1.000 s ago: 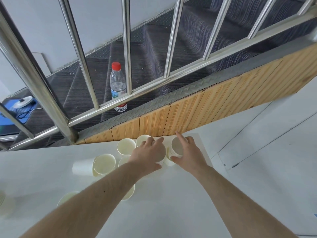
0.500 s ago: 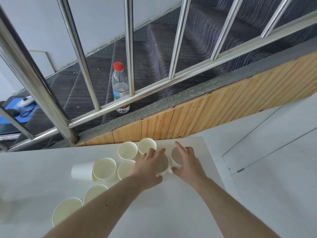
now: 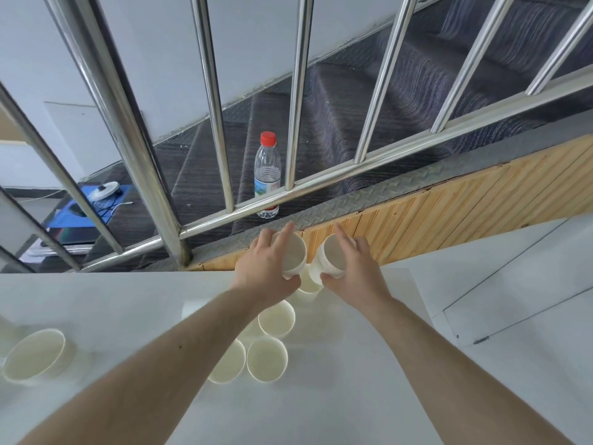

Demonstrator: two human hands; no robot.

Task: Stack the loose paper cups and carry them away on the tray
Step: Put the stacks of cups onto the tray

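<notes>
1. The left hand (image 3: 266, 268) curls round a single white paper cup (image 3: 293, 256), thumb low on the near wall and fingers over the far rim; the cup is lifted off the tabletop (image 3: 96, 309) and tipped so its cream, bare inside faces the camera
2. The right hand (image 3: 356, 271) grips a short stack of cups (image 3: 332, 260), several thin rolled rims showing one under another down its left side; it too is held in the air, mouth tilted toward the camera, just beside the left hand's cup and apart from it
3. Below and between the two hands another cup (image 3: 309, 284) stands on the tabletop, partly hidden
4. Nearer the camera three more open cups (image 3: 277, 319) cluster upright under the left forearm, plain white outside, pale cream inside, rims touching or nearly so
5. One loose cup (image 3: 35, 356) sits well apart at the left edge of the white tabletop
6. Past the tabletop runs a wood-panelled ledge (image 3: 449, 213), then a steel railing (image 3: 224, 101) with a red-capped water bottle (image 3: 267, 175) standing behind it on the dark carpeted stairs
</notes>
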